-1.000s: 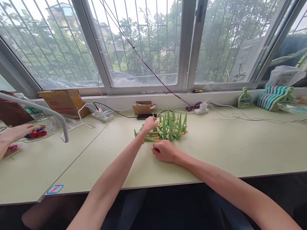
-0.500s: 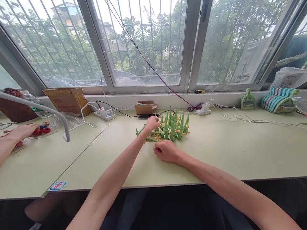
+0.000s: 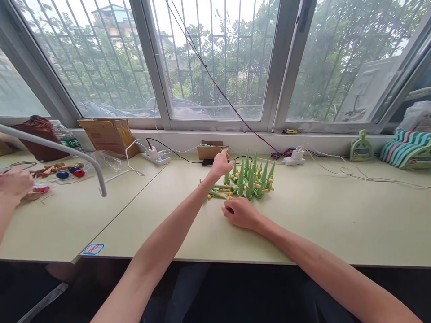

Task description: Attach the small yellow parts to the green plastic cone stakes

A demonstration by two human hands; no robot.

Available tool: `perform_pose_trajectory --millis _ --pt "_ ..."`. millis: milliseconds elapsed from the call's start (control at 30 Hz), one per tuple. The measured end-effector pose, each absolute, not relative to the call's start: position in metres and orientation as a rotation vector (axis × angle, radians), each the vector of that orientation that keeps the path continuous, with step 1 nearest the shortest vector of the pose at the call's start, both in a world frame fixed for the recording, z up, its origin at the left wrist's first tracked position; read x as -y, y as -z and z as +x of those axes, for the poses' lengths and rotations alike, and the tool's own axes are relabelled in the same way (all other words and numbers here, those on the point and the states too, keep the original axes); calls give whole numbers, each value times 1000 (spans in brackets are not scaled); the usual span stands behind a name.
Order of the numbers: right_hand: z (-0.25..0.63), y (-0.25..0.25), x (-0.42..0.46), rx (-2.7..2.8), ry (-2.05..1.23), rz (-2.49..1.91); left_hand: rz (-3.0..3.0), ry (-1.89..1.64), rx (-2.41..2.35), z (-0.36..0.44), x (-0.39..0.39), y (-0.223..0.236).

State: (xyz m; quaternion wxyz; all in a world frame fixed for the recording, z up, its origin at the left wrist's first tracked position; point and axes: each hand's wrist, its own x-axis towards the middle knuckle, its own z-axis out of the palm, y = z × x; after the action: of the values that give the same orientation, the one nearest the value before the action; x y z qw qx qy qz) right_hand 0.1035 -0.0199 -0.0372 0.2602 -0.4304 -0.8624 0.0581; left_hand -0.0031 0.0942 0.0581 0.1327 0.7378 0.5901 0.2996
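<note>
Green cones point(image 3: 250, 181), smooth, tapered, upright on pale table point(image 3: 303, 215), yellow knobby bits between; others lie flat at left. Left hand point(image 3: 222, 164) above cluster's back-left edge, fingers bent together, grip unclear. Right hand point(image 3: 240, 213) just in front of cones, fingers loosely curled, contents hidden.

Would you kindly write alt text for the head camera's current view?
A person's left hand reaches to a cluster of green cone-shaped pieces with small yellow parts on a pale green tabletop, while the loosely curled right hand rests in front. Behind are metal-framed windows; another person's hand is at far left.
</note>
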Motion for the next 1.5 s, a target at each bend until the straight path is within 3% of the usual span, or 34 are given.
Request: perform_pose_trajectory --millis 133,333,733,1500 --pt "106 38 22 2344 -165 -1166 2253 -867 -1682 -3 -95 -79" --pt "109 41 23 2347 -149 -1151 2496 -590 -1624 -2 -109 -101" --pt "111 41 24 2346 -166 -1140 2664 -140 -1562 35 -126 -88" --pt "111 40 24 2353 -177 -1155 2596 -215 -1549 31 -129 -84"
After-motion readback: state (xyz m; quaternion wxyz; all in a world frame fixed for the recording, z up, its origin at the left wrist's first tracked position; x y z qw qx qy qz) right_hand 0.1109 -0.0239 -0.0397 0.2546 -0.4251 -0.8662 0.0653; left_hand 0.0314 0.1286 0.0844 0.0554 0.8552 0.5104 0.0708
